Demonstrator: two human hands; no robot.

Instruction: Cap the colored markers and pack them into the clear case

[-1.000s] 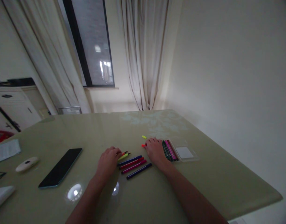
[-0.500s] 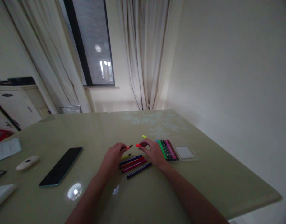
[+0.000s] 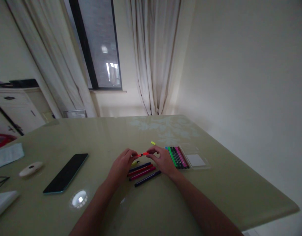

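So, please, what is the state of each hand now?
Left hand: closed, pinching an uncapped orange-red marker.
Right hand: closed, pinching an orange-red cap.

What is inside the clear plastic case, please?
The clear plastic case holds markers, including green, pink and dark red ones; a white rectangle shows to their right. The right hand hides most of the blue one; anything beneath is covered.

Left of one case (image 3: 201, 168), you are holding one pen (image 3: 139, 155) and one cap (image 3: 145, 153); five other pens (image 3: 147, 179), another cap (image 3: 153, 143) and one phone (image 3: 66, 173) are lying.
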